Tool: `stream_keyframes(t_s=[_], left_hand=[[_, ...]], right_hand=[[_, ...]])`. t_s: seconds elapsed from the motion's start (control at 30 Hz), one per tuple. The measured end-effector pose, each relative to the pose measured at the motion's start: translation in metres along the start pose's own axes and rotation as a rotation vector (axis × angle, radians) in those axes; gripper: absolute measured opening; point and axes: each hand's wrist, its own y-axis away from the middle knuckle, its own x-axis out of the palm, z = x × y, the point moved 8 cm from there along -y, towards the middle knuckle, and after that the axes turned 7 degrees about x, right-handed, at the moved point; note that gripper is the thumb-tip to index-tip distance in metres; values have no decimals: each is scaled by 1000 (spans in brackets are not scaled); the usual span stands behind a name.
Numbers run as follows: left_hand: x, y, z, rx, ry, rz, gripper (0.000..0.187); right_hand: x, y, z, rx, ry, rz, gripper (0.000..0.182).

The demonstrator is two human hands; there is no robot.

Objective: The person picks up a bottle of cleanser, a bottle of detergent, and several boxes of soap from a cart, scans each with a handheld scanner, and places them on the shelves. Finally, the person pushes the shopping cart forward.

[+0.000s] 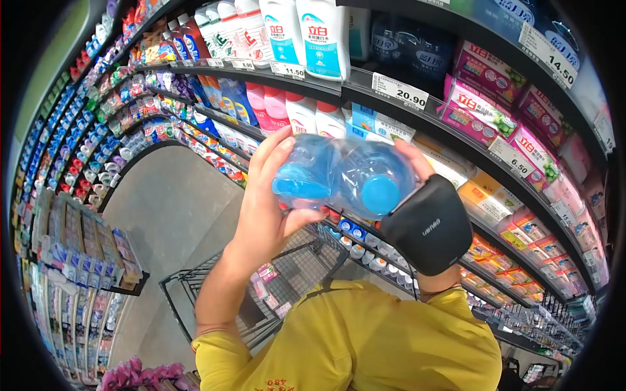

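My left hand (267, 189) is wrapped round the left side of a pair of clear blue bottles (342, 173). The two bottles stand side by side with blue caps toward me, seemingly bound in clear film. Fingers of my right hand (412, 159) grip the pair's right side. A black rounded device (428, 225) hides most of that hand and its wrist. The bottles are held up in front of the shelves, above a wire shopping cart (293, 267).
Pink and white packs (267, 283) lie in the cart. White bottles (319, 39), dark blue bottles (407, 49) and pink soap packs (479, 107) fill the shelves ahead. Price tags line the shelf edges. A grey aisle floor (169, 195) runs left past a display stand (91, 254).
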Motion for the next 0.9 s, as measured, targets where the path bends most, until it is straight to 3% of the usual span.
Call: stream_keyframes(t_s=[0.03,0.13,0.17,0.2,0.27,0.33,0.43,0.47,0.53,0.67,0.7,0.83,0.9], left_hand=[[0,-8,0,58,35,3,88],[-2,-29,6,164,35,-8,87],[-4,-40,3,207,43,-35,82],[-3,-49,7,212,44,-41,82],[-7,-63,16,196,-122,-95,78],[-4,-75,26,216,-101,-138,74],[6,-86,39,257,-4,-212,71],[8,-92,40,263,0,-219,71],[12,-101,43,241,53,-267,71],[25,-111,58,139,329,-296,69],[31,-113,58,167,293,-204,68],[41,-116,66,188,313,-221,68],[45,-118,70,154,337,-221,67]], right_hand=[[-3,1,9,-105,105,-73,37],[-8,-6,40,-164,233,-231,30],[-14,-13,32,-174,-51,-239,27],[-18,-22,30,-179,-45,-239,27],[-20,-20,54,-526,401,-314,21],[-24,-27,53,-449,504,-345,15],[-38,-45,56,-416,398,-374,10],[-43,-55,48,-396,429,-408,30],[-32,-50,69,-444,255,-283,69],[-32,-44,88,-564,279,-215,64],[-32,-42,87,-590,361,-260,62],[-31,-40,90,-707,616,-312,59],[-30,-39,93,-666,575,-342,58]])
